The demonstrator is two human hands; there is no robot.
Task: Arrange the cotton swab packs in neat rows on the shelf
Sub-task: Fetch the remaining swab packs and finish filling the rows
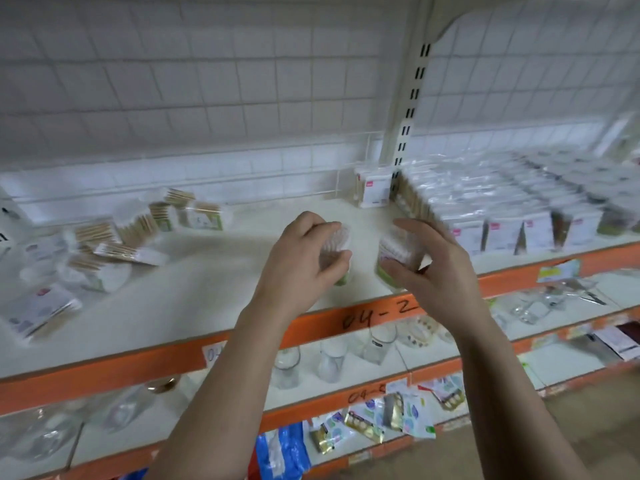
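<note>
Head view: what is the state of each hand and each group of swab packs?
left hand, grips a swab pack.
right hand, grips a second pack.
loose packs, scattered and tipped at the left.
arranged packs, upright in neat rows at right.
single pack, upright at the back.

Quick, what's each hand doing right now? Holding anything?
Left hand: holds a cotton swab pack.
Right hand: holds a second cotton swab pack.

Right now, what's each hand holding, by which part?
Left hand grips a cotton swab pack round its top; right hand grips another pack by its side.
</note>
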